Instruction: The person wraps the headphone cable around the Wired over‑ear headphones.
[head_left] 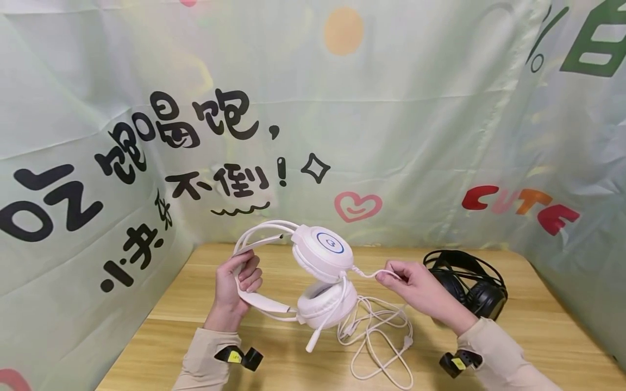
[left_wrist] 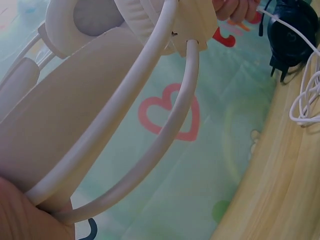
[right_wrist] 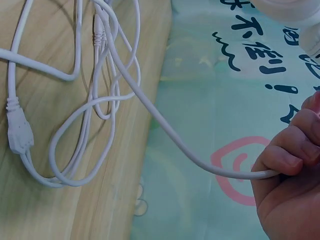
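A white headset (head_left: 323, 252) with padded ear cups and a short microphone boom (head_left: 317, 332) is held up above the wooden table. My left hand (head_left: 236, 285) grips it by the headband, fingers curled round the band. In the left wrist view, two thin tubes of the headband (left_wrist: 107, 117) run from that hand to an ear cup. My right hand (head_left: 415, 288) pinches the white cable (head_left: 367, 273) close to where it leaves the upper ear cup. From the right hand the cable (right_wrist: 185, 150) drops to loose loops on the table.
Loops of white cable (head_left: 371, 347) with connectors lie on the table (head_left: 279, 358) beneath the headset. Black headphones (head_left: 484, 296) rest at the right, behind my right forearm. A printed cloth (head_left: 415, 136) hangs along the back and sides.
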Available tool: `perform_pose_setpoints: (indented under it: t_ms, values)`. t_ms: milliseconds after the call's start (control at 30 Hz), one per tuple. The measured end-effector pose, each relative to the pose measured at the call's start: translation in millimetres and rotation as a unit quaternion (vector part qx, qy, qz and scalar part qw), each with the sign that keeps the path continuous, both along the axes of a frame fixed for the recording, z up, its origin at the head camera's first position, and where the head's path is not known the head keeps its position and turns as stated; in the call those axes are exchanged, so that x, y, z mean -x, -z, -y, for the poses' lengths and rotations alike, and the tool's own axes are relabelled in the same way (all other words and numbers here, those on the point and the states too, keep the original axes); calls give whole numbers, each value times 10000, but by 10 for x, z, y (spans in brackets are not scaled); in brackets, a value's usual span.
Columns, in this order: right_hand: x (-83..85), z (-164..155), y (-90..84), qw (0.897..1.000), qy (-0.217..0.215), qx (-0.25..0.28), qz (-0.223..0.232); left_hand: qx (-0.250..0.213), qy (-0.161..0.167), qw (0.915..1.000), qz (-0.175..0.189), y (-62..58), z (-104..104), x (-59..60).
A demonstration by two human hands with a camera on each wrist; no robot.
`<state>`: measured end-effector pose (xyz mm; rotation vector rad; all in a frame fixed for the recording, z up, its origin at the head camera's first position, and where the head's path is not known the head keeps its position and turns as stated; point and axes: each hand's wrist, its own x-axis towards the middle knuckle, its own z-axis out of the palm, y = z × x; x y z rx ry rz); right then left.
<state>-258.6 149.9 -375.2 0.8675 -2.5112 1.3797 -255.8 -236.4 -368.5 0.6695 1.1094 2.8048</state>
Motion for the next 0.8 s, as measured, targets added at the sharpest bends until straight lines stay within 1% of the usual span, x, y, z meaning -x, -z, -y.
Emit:
perform_pose_setpoints:
  t_ms: [167,367,433,500,600,700,800]
  values:
    - [35,-39,-8,9998,-155,-29,118,13,142,9999,-89,-4,8,2]
    - [105,-90,-4,9984,-471,-93,284,-20,450,9987,-233,6,23,9]
    - [127,-109,-14,9975,-596,-191,338,-14,537,9982,-267,6,26,11]
    - [151,-129,-30,9954,-814,-282,430,-12,651,9973,-330,6,32,15]
    - [197,-159,-69,9883,-1335,-405,615,4,883,9951,-437,7,40,20]
    - [252,-192,-114,9774,-1891,-518,795,11,1130,9921,-550,13,46,23]
    - [299,-226,-168,9682,-2207,-632,992,92,1286,9894,-674,22,49,23]
